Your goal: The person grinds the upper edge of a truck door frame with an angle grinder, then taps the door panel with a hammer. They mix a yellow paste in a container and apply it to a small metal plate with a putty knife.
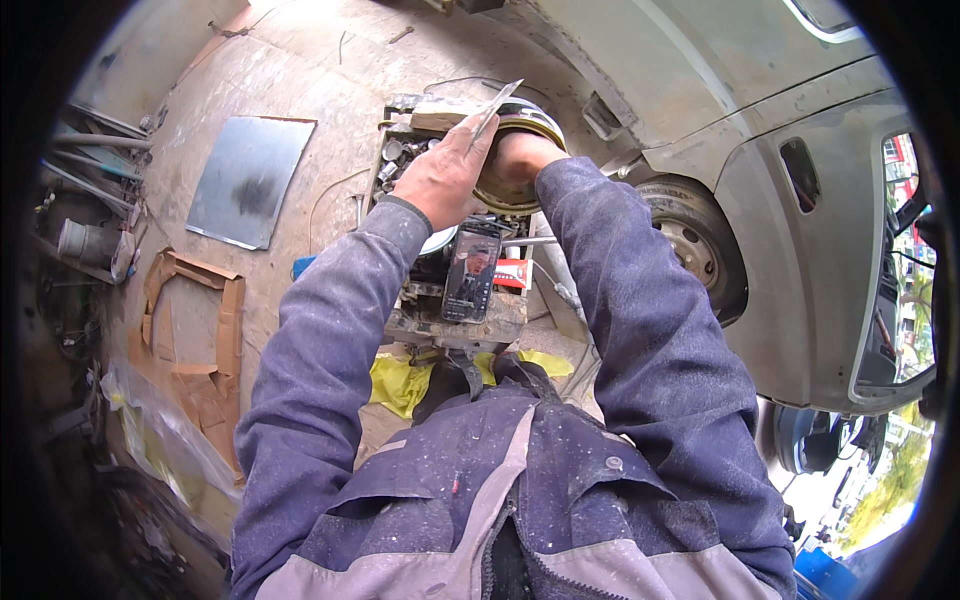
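My left hand (445, 178) is closed on a thin, flat metal blade (497, 108) that looks like a putty spreader and points up and to the right. Just beside it, my right hand (527, 158) reaches into the mouth of a round tin (507, 197) with a gold-coloured inside. The tin's wall and my wrist hide those fingers, so what they hold does not show. Both are above a cluttered work stand (415, 325). A phone (470, 272) with a lit screen lies there on the near side, next to a red and white box (512, 273).
A light-coloured vehicle with a wheel (690, 245) stands close on the right. On the floor to the left lie a grey metal sheet (250, 182), torn cardboard (228, 340) and clear plastic film (165, 425). Yellow material (400, 385) lies near my feet.
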A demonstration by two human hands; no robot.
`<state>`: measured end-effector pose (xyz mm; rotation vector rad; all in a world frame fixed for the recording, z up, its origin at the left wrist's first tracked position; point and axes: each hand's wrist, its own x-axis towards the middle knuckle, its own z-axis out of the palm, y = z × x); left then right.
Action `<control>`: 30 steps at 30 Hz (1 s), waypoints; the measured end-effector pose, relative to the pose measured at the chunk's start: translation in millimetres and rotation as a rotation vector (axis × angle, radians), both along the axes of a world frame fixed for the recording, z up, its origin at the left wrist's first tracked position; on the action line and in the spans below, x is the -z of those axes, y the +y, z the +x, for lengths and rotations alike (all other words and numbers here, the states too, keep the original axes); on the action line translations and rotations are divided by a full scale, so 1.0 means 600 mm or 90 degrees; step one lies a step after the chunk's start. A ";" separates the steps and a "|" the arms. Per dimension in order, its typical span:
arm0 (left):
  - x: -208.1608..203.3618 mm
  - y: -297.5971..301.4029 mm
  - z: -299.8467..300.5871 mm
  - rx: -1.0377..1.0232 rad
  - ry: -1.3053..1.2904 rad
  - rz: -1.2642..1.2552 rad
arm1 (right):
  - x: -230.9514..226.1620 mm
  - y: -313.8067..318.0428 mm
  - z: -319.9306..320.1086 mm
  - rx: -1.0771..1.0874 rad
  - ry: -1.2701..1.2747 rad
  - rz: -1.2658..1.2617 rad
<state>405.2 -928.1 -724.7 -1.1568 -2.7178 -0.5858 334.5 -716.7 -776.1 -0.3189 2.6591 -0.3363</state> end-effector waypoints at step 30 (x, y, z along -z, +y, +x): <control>0.002 -0.003 -0.012 0.026 -0.067 0.038 | 0.012 -0.032 0.089 0.732 -0.160 -0.770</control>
